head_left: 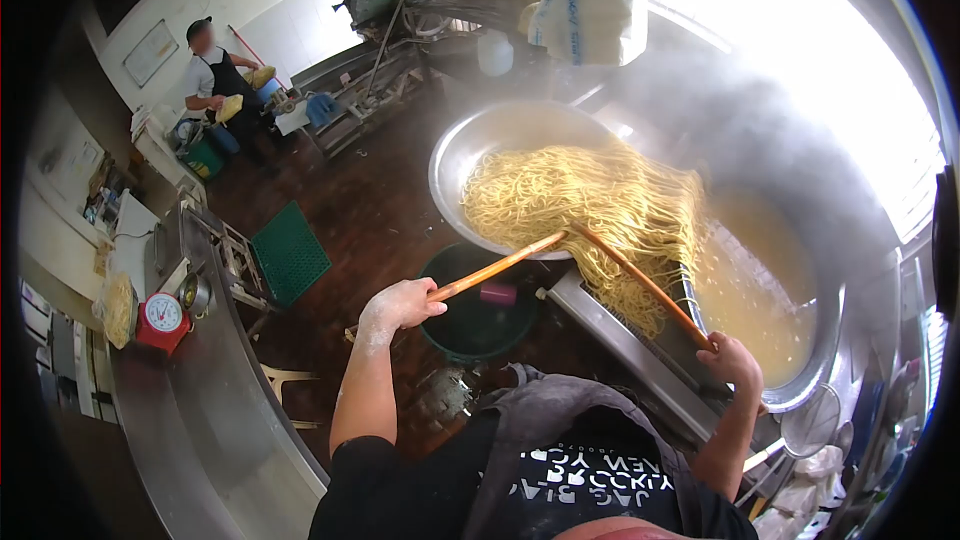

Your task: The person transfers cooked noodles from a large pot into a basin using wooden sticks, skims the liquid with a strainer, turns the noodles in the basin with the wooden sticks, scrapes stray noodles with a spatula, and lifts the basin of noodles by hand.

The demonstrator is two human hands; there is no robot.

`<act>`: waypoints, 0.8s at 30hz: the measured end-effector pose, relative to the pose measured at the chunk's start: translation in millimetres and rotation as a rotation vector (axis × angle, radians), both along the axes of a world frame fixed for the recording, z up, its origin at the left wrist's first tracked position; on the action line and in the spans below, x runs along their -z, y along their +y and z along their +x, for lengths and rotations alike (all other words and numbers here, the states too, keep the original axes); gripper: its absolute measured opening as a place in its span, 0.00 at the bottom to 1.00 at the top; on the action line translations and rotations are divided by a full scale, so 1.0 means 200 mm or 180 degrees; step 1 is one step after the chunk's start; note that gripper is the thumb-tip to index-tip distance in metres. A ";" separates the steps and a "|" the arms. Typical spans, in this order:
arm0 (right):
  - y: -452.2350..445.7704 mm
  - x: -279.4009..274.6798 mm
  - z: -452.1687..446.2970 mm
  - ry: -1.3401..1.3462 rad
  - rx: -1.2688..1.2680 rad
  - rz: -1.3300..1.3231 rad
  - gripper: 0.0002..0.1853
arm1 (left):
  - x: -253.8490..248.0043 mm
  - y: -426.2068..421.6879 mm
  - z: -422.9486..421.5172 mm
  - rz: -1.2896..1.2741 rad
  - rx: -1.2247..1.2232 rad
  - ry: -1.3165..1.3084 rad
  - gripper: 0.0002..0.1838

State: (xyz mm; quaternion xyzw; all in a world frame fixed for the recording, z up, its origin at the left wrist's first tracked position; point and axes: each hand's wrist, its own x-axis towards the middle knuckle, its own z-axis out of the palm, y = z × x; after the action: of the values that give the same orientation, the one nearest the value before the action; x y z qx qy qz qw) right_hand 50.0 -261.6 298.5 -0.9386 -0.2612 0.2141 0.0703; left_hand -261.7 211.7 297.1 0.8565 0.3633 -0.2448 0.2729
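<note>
My left hand (397,306) is closed around a long wooden stick (495,268), dusted with white powder up to the wrist. In my right hand (732,360) is a second wooden stick (640,278). The far ends of both sticks meet at a large mass of yellow noodles (580,195). Part of the noodles lies in a wide metal bowl (447,162); the rest drapes over its right side toward a big vat of cloudy, steaming liquid (755,290). Some strands hang down in front, over a metal ledge (625,345).
A dark green tub (480,325) with a pink item stands on the wet floor below. A steel counter (200,420) with a red scale (163,313) is at left. A wire strainer (810,422) lies at right. Another person (225,90) stands far back, holding yellow bundles.
</note>
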 end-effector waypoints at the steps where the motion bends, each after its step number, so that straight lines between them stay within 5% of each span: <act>1: 0.01 -0.02 -0.01 0.0043 0.0053 -0.0094 0.21 | 0.01 0.00 0.00 0.0030 0.0040 -0.0034 0.23; 24: -0.03 -0.18 -0.06 -0.0203 0.0415 -0.0039 0.21 | -0.02 0.03 0.03 0.0071 0.0037 0.0007 0.24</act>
State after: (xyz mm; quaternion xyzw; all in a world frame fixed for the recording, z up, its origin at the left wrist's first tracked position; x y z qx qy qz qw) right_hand 38.7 -268.5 335.3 -0.9604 -0.2003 0.1808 0.0700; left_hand -256.7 217.7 300.5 0.8613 0.3614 -0.2433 0.2615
